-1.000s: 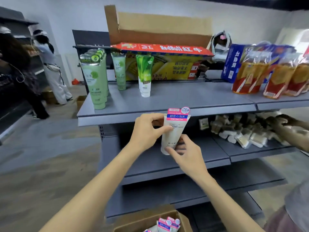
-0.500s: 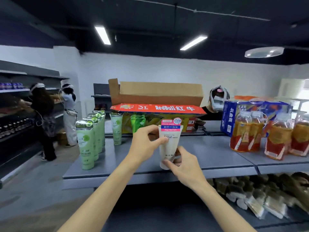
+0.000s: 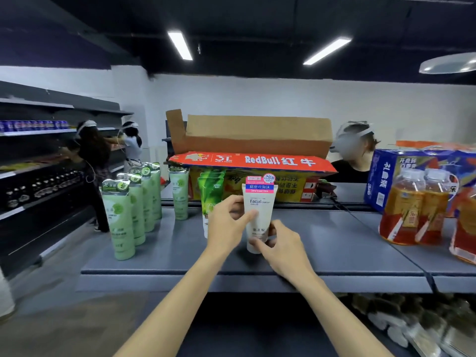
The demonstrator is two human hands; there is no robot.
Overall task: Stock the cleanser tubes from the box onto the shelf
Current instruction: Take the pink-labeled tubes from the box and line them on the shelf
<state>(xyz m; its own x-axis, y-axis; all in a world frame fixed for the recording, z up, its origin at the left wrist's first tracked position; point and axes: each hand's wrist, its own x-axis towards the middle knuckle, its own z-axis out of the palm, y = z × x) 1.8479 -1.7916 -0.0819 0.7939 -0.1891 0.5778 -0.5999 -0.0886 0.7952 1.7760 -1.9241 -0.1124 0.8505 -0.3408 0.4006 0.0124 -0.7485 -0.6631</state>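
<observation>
tube (image 3: pixel 259 215) on shelf (image 3: pixel 334 243), tube row (image 3: pixel 134 210) left, bottles (image 3: pixel 417 210) right

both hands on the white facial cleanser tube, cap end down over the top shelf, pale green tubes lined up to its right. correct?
One thing is off: in the head view the pale green tubes stand to the left of the white facial cleanser tube, not the right. The rest holds: the left hand and right hand both grip it, cap end down, over the top shelf.

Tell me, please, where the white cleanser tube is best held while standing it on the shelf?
Grip the white tube around its firm lower body near the cap, from the front, as both hands do: left hand, right hand. The flat crimped top bends.
</observation>
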